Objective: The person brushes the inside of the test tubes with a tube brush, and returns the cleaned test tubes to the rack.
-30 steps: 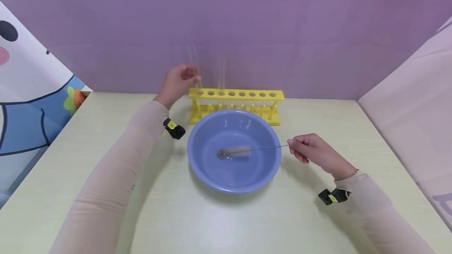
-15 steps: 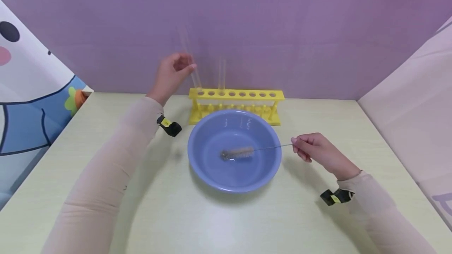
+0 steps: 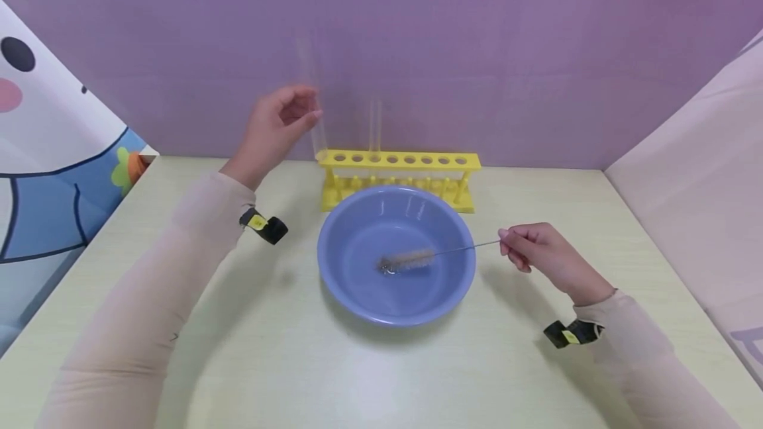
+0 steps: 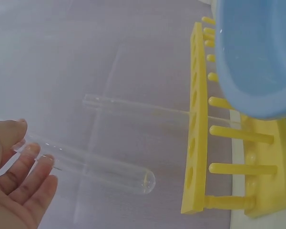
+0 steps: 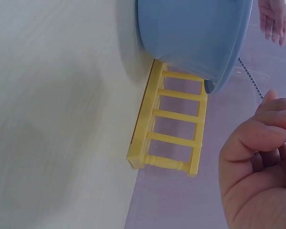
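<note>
My left hand [image 3: 277, 128] pinches a clear test tube [image 4: 109, 169] between thumb and fingertips. In the left wrist view the tube's rounded end is apart from the yellow test tube rack [image 3: 405, 161], just beyond its left end. A second test tube [image 3: 375, 128] stands upright in one of the rack's holes. My right hand [image 3: 545, 253] pinches the thin twisted-wire handle of a test tube brush [image 3: 411, 259]. The wire crosses the right rim of a blue basin [image 3: 396, 318], and the bristly head lies low inside it, its tip at a shiny wet spot.
The rack stands right behind the basin on a pale wooden table [image 3: 381, 376]. A purple cloth backdrop [image 3: 417, 32] rises along the table's far edge. At the left hangs a cartoon-printed cloth [image 3: 48, 197]; a whitish cloth [image 3: 703, 171] flanks the right.
My left hand has moved up and left, carrying the test tube out of the rack's end hole. My right hand has shifted slightly right, drawing the brush with it.
</note>
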